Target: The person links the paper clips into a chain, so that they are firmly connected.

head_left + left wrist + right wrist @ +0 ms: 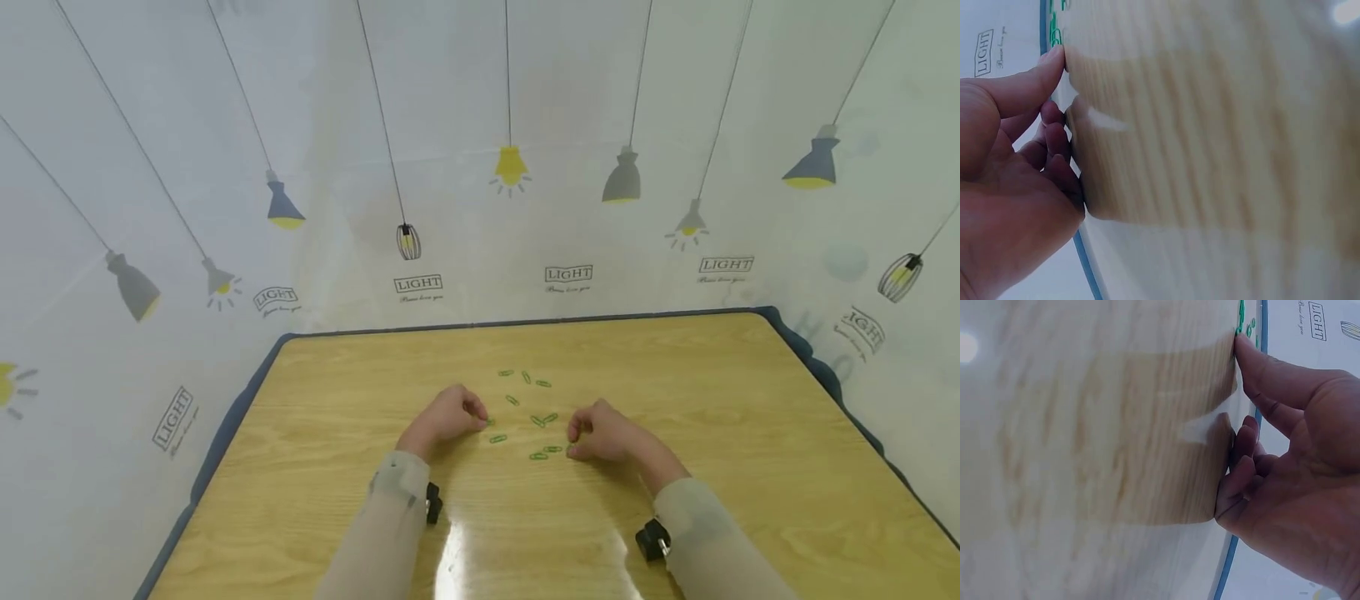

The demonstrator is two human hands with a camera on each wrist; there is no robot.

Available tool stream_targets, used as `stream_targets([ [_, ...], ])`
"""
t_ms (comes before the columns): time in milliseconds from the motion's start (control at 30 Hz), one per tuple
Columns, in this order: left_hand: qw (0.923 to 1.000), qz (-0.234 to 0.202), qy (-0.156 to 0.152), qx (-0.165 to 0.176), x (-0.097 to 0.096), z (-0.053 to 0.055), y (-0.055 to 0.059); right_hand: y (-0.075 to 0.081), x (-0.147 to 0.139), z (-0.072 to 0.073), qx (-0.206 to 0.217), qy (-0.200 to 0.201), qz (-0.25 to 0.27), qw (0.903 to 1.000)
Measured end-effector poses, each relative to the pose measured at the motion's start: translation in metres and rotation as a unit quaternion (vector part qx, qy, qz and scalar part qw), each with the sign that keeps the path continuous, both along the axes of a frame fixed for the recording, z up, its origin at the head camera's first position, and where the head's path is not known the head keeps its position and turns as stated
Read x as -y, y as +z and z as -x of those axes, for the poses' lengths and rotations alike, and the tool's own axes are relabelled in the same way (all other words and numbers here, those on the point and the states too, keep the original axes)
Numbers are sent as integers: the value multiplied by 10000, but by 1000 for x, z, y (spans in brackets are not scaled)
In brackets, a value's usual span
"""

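Pinching a held green clip (491, 422) with the left hand (442, 414), left of the V-shaped pair of clips (538, 422) on the wooden table (337, 417), in a narrow grip of thumb and forefinger with the other fingers curled in. Wears a pale sleeve and a black wrist device (432, 504) on that arm. Shows a loose clip (498, 438) left of the V-shaped pair and slightly nearer the person, then a far clip (506, 373) and a slanted clip (512, 400) beyond the pair to the left. Shows also two further clips (527, 377) beyond the pair, and two near clips (538, 457) on its near side, touching or just beside each other; cannot tell which. Pinches a rightmost clip (569, 449) with the right hand (607, 432), right of the pair and nearer the person, in a similarly narrow grip, mostly hidden at the fingertips; cannot tell how firmly.
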State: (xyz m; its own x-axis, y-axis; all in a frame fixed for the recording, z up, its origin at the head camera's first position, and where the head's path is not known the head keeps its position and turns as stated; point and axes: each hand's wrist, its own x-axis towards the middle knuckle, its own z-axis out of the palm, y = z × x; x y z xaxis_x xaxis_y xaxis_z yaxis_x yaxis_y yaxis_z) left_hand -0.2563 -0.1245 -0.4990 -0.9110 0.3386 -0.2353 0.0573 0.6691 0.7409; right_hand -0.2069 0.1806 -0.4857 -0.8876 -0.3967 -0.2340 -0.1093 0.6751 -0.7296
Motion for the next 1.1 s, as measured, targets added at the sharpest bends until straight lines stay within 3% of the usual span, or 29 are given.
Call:
stream_targets([
  [233,9995,24,-195,235,5,-2,7,-1,-6,-4,317,296,468,9980],
  [400,9989,-109,-164,422,12,-3,12,-1,-10,-2,407,353,519,9972],
  [633,9984,-92,-63,546,20,-1,22,4,-11,-4,916,-317,674,9930],
  [867,9977,-458,23,492,18,1,38,25,-13,-5,695,-1026,984,9874],
  [1000,9961,-813,133,301,14,-4,49,38,-9,-6,428,-1589,1394,9765],
  [1100,9907,-1340,233,93,7,-10,60,49,-4,-9,215,-1923,1657,9670],
])
